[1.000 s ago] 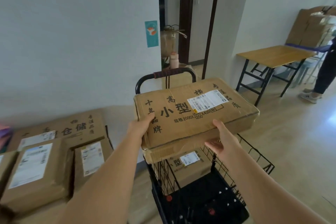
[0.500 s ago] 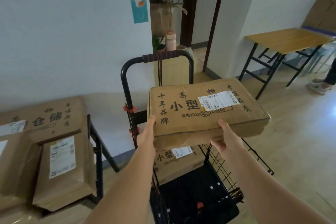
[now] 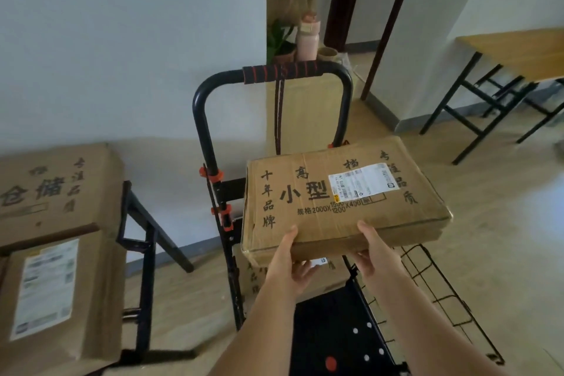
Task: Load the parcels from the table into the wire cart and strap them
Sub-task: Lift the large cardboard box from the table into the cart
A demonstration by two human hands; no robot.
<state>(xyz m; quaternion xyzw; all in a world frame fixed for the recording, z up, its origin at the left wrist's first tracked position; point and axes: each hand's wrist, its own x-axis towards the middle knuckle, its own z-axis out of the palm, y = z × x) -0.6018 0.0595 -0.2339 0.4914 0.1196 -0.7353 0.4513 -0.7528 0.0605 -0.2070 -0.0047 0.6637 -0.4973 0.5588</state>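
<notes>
I hold a flat parcel (image 3: 341, 195) over the cart (image 3: 427, 293) with both hands. My left hand (image 3: 287, 262) grasps its near edge, thumb on top and fingers below; my right hand (image 3: 374, 249) grasps the same edge further right. The parcel lies almost level, its printed face and white label (image 3: 363, 180) up. Its long axis runs left to right, and the right end points slightly away from me. Under it, a second parcel (image 3: 320, 276) already lies in the cart. More parcels (image 3: 58, 293) rest on the table (image 3: 137, 241) at my left.
</notes>
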